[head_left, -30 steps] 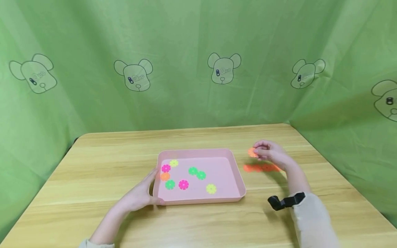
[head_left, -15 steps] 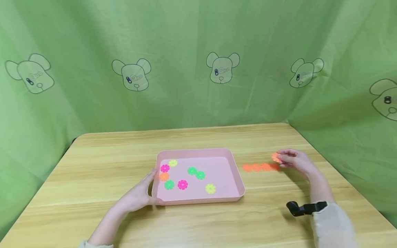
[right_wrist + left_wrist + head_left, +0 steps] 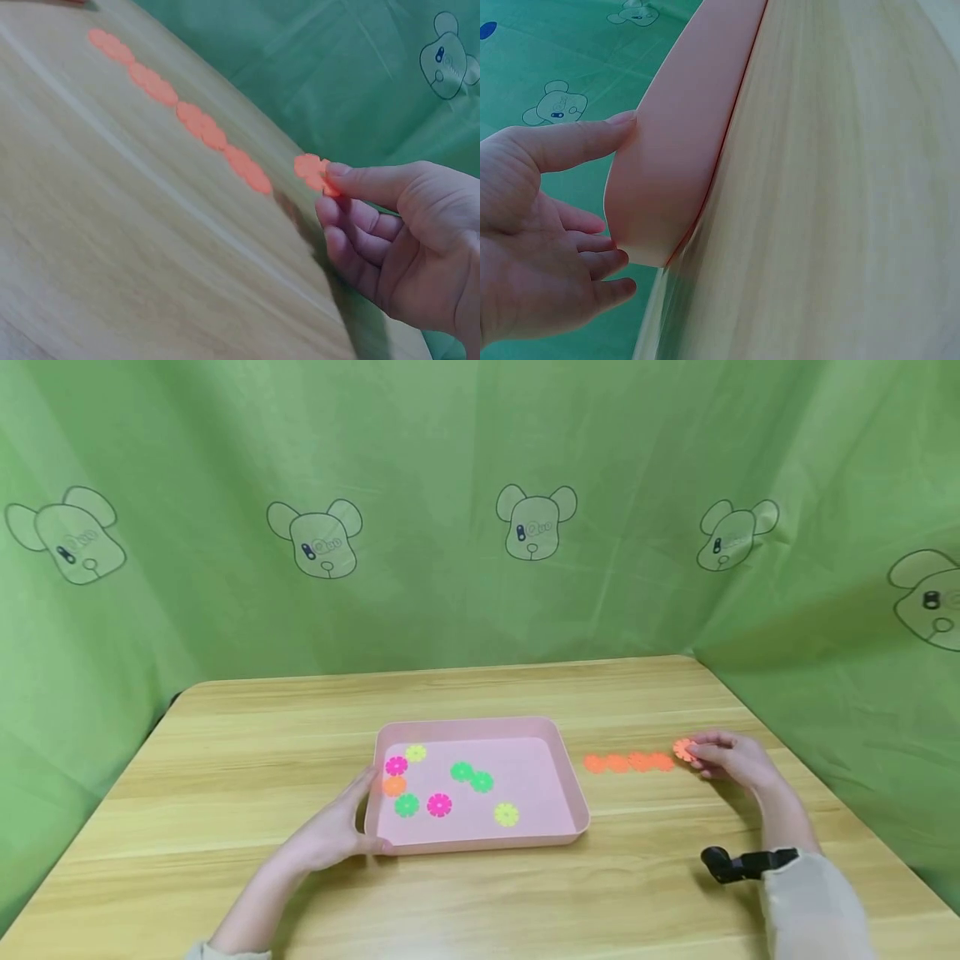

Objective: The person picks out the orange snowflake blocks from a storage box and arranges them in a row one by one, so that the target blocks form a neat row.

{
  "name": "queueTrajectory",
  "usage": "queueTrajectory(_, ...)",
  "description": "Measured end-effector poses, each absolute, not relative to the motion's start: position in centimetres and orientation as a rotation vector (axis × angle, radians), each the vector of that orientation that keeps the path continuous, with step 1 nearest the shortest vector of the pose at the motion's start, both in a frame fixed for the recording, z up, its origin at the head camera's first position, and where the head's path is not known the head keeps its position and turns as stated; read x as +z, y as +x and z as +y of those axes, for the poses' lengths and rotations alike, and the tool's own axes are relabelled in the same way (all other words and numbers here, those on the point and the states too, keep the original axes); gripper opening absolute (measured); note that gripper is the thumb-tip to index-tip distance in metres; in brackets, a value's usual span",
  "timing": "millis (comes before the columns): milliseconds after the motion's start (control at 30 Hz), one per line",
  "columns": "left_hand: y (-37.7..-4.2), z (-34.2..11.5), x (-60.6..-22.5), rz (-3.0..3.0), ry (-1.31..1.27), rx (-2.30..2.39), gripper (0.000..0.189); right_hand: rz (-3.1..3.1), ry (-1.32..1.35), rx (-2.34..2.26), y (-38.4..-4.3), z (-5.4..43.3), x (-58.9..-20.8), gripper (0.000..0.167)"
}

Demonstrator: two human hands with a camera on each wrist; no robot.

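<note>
In the head view, my left hand (image 3: 330,835) rests at the left end of a shallow pink tray (image 3: 480,842). Its thumb touches the front wall and its fingers lie spread along the left side. The left wrist view shows the straight thumb against the pink wall (image 3: 679,127). My right hand (image 3: 738,760) pinches an orange snowflake disc (image 3: 684,749) between thumb and fingers, just beyond the right end of a row of orange snowflake discs (image 3: 628,763). In the right wrist view, the pinched disc (image 3: 309,169) is apart from the row (image 3: 201,126).
Loose snowflake discs lie in the tray: pink (image 3: 439,805), green (image 3: 462,772), yellow (image 3: 506,814) and orange (image 3: 394,786). A green curtain (image 3: 427,593) rises behind and beside the wooden table (image 3: 480,902). A black strap (image 3: 750,865) sits on my right wrist.
My right hand has carried the orange disc rightward from above the row to past its right end, and lowered it. The left hand has stayed on the tray.
</note>
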State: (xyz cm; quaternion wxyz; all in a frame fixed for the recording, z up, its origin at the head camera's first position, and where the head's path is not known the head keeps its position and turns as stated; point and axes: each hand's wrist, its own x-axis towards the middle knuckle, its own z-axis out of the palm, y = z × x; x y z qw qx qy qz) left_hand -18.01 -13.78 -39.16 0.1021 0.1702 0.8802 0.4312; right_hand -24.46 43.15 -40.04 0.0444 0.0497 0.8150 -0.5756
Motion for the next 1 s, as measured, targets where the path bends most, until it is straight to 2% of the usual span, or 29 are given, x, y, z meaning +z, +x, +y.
queueTrajectory(67, -18.0, -13.8, -39.1, 2.597, 0.502, 1.273, 0.107, 2.554, 0.194, -1.676, -24.5, 43.2, -40.3, 0.051)
queueTrajectory(167, -18.0, -13.7, -39.2, 2.595, 0.494, 1.272, 0.107, 2.612, 0.230, -1.585, -24.5, 43.3, -40.6, 0.058)
queueTrajectory(500, -18.1, -13.7, -39.2, 2.583, 0.485, 1.284, 0.108, 2.740, 0.261, -1.430, -24.9, 43.0, -41.2, 0.045)
queueTrajectory(1000, -18.1, -13.7, -39.2, 2.580, 0.478, 1.287, 0.109, 2.776, 0.275, -1.390, -25.1, 42.8, -41.4, 0.044)
